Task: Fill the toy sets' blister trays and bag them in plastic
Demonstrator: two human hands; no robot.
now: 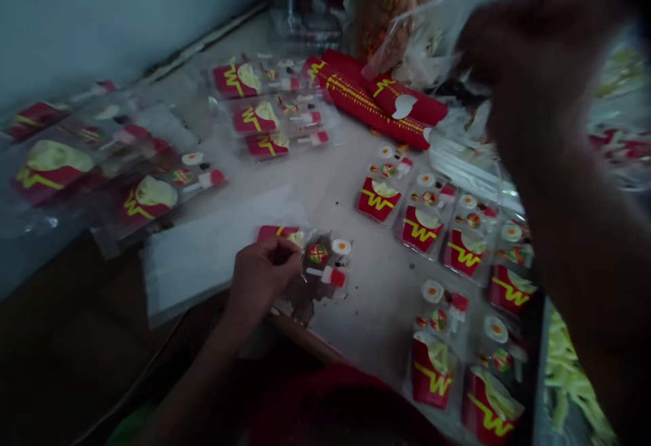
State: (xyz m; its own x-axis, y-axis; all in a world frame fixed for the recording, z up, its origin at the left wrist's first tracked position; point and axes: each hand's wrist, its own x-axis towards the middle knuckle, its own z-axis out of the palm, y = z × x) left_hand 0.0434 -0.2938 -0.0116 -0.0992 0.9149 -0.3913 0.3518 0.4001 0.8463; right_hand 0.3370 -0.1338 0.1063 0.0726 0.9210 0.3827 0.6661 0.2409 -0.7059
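My left hand [267, 270] is closed in a pinch at the pale filling of a small red pouch [269, 232] with a yellow zigzag, near the table's front edge. Beside that pouch lie a toy fried egg [341, 247], a round red-and-green piece [318, 253] and a red-and-white piece on a stick [334, 276]. My right hand [529, 46] is raised at the upper right, near the clear plastic bags [427, 19]. Motion blur and shadow hide its fingers, and whether it holds anything does not show.
Similar sets in clear packaging lie in rows at right, such as one red pouch [421, 229]. More packed sets [152, 195] overlap at left and at the back [254, 117]. Red printed sleeves [376, 104] lie behind. White sheets [193, 256] rest by the front edge.
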